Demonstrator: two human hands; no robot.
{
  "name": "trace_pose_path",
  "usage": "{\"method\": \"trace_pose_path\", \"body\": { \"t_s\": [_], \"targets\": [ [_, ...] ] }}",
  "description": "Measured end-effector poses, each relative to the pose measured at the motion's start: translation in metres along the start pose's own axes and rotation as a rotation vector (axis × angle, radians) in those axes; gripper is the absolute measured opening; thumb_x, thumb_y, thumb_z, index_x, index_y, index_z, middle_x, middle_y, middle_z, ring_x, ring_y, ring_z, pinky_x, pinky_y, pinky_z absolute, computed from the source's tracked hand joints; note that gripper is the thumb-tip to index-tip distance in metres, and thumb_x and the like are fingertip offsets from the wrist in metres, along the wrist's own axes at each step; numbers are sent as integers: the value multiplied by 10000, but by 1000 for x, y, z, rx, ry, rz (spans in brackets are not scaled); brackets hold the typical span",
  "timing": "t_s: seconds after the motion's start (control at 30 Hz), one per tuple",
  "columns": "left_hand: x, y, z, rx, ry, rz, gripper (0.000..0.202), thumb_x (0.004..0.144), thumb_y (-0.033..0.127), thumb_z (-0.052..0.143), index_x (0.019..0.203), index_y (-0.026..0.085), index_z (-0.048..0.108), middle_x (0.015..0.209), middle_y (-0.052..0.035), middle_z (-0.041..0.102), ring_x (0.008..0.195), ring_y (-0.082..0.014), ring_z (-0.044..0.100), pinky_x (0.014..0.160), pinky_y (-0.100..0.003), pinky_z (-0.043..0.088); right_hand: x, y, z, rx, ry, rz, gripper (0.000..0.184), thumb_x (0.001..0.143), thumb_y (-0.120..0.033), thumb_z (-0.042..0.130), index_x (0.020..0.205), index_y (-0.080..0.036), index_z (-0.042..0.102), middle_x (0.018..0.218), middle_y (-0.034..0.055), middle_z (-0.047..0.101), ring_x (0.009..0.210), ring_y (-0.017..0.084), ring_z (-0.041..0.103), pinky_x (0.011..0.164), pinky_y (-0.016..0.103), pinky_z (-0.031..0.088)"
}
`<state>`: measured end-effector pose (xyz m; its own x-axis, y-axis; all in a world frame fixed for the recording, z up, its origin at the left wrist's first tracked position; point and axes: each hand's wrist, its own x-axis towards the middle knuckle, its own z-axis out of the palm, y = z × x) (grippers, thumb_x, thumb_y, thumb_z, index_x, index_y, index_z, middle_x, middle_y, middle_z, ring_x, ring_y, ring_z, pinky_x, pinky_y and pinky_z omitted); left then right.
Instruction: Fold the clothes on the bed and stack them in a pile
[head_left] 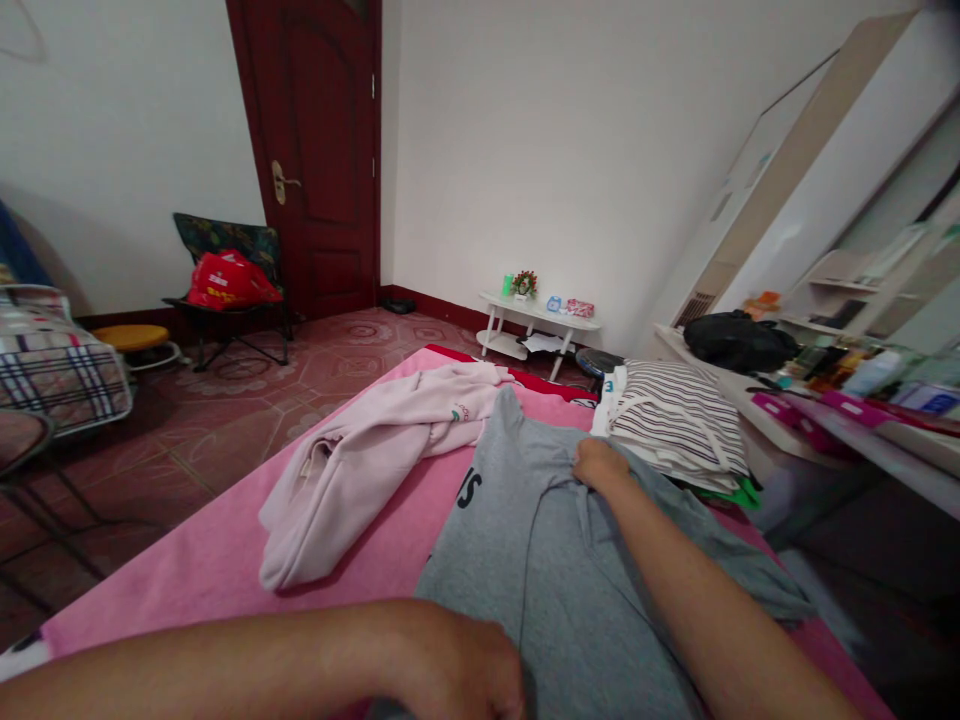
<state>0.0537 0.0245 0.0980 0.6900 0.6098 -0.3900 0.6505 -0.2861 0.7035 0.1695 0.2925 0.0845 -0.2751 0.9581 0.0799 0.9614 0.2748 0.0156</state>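
A grey shirt [495,540] with black letters lies spread lengthwise over the pink bed cover [217,570]. At the lower edge of the view my left hand [461,660] is closed on the near part of the shirt, its fingertips partly hidden. My right hand [601,464] reaches further out and pinches the shirt near its far right side, drawing creases in the cloth. One sleeve trails toward the right edge of the bed. To the left lies a pale pink sweatshirt [375,470], folded lengthwise with a small print on it.
A stack of folded clothes [675,415], striped on top, sits at the bed's far right corner. Beside it stands a dressing table with a black bag [739,342]. A low white table [540,312], a folding chair with a red bag [229,280] and a door [322,150] are further back.
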Motion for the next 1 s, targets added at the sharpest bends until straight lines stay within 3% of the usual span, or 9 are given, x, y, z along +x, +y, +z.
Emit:
{"method": "trace_pose_path", "body": {
  "t_s": [0.13, 0.17, 0.23, 0.4, 0.57, 0.73, 0.8, 0.9, 1.0],
  "targets": [
    [34, -38, -33, 240, 756, -215, 233, 907, 268, 423, 822, 181, 622, 790, -64, 657, 746, -199, 629, 684, -302, 486, -1, -12, 13, 20, 105, -61, 314, 806, -132, 493, 1088, -174, 623, 1110, 137, 660, 1061, 263, 615, 831, 350, 443],
    [40, -50, -39, 316, 894, -268, 250, 915, 233, 387, 946, 171, 627, 928, -96, 662, 870, -219, 629, 776, -332, 490, 2, -16, 15, 28, 127, -74, 315, 828, -161, 486, 1120, -174, 604, 1124, 135, 656, 1077, 256, 606, 847, 344, 435],
    [52, -74, -46, 401, 1025, -324, 330, 914, 202, 374, 1181, 142, 560, 1191, -146, 588, 1115, -246, 552, 959, -382, 434, 8, -25, 19, 48, 141, -87, 317, 861, -262, 498, 1150, -164, 582, 1110, 136, 664, 1065, 251, 611, 841, 328, 437],
    [70, -113, -38, 443, 1024, -363, 529, 937, 354, 365, 1418, 133, 370, 1506, -152, 299, 1399, -296, 240, 1148, -463, 211, 28, -41, 41, 85, 102, -83, 357, 849, -440, 545, 1082, -179, 618, 1022, 118, 697, 969, 244, 650, 751, 307, 455],
    [71, -116, -34, 461, 995, -344, 533, 951, 421, 301, 1421, 186, 388, 1532, -129, 252, 1421, -301, 174, 1151, -487, 174, 39, -41, 59, 77, 205, -45, 246, 916, -318, 439, 1051, -210, 615, 1003, 95, 694, 958, 215, 639, 758, 296, 432],
    [73, -116, -36, 458, 978, -351, 545, 949, 454, 285, 1435, 221, 364, 1544, -96, 232, 1425, -296, 162, 1150, -501, 158, 46, -48, 48, 41, 212, -70, 189, 864, -237, 514, 983, -172, 646, 998, 131, 679, 945, 243, 627, 783, 333, 433],
    [73, -117, -36, 455, 976, -357, 549, 948, 461, 286, 1434, 220, 366, 1543, -102, 234, 1425, -300, 158, 1149, -501, 158, 43, -58, 42, 42, 247, -141, 213, 850, -212, 525, 1025, -177, 641, 1092, 136, 649, 1055, 260, 578, 876, 363, 407],
    [73, -116, -37, 457, 964, -364, 553, 948, 457, 289, 1434, 206, 367, 1538, -125, 238, 1422, -309, 165, 1146, -503, 157, 33, -73, 46, 133, 289, -383, 320, 903, -253, 452, 1195, -201, 573, 1253, 103, 585, 1191, 232, 491, 1005, 370, 338],
    [73, -115, -37, 465, 955, -364, 570, 940, 469, 309, 1442, 202, 349, 1542, -122, 226, 1419, -313, 170, 1145, -500, 160, 28, -81, 61, 199, 154, -497, 468, 958, -355, 334, 1388, -186, 409, 1459, 89, 409, 1342, 225, 339, 1082, 403, 269]
  ]
}}
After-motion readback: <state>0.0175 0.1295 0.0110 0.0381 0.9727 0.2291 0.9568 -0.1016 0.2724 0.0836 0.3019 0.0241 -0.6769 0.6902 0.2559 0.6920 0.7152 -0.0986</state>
